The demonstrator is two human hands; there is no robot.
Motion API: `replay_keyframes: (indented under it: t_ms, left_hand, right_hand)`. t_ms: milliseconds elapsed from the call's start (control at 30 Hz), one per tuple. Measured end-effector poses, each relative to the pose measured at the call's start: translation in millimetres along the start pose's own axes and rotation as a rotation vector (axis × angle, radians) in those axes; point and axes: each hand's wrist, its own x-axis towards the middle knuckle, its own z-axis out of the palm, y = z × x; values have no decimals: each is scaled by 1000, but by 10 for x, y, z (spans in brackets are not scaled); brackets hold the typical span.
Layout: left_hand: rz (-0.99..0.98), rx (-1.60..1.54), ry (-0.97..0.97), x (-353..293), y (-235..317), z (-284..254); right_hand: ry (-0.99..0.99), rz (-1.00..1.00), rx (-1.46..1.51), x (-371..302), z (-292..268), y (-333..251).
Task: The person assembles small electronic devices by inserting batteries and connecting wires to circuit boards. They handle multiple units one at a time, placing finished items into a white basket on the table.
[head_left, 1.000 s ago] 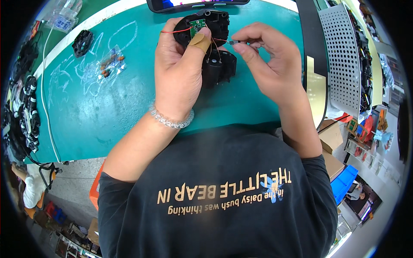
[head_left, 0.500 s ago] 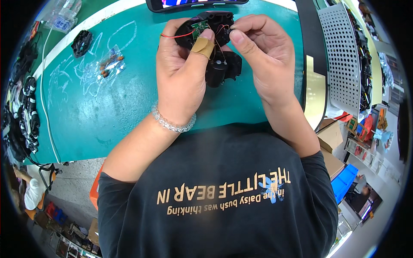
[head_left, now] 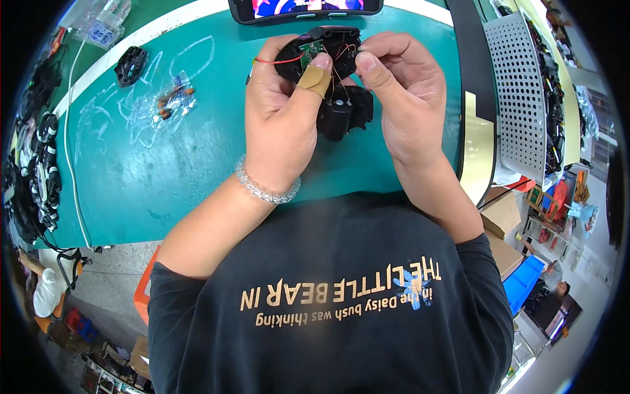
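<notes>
Left grip (head_left: pixel 281 115) clasps one black housing (head_left: pixel 333 43), one green board (head_left: pixel 310 50) inside; right grip (head_left: pixel 412 95) pinched, contents unclear.

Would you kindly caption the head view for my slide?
Left hand holds a black wired housing, right hand at its edge.

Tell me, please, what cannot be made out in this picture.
In the head view:
Black housing: its far side, turned away from the camera.
Green circuit board: partly covered by the left hand.
Anything the right hand may pinch: too small, blocked by that hand.
Screen device: cut off by the upper edge.
</notes>
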Motion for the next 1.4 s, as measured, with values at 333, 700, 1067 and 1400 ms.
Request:
replay_keyframes:
  t_ms: [333, 700, 1067, 1400]
  left_hand:
    - [-42, 12, -48, 13, 38, -18]
    - [26, 125, -142, 36, 41, -62]
    - [60, 210, -231, 13, 103, -55]
    - [90, 230, -288, -16, 157, -40]
  right_hand:
    - [-45, -5, -71, 37, -60, -70]
    - [-38, -20, -11, -11, 51, -44]
    - [-153, -231, -325, -40, -80, -95]
    - [-248, -318, -301, -29, -101, -266]
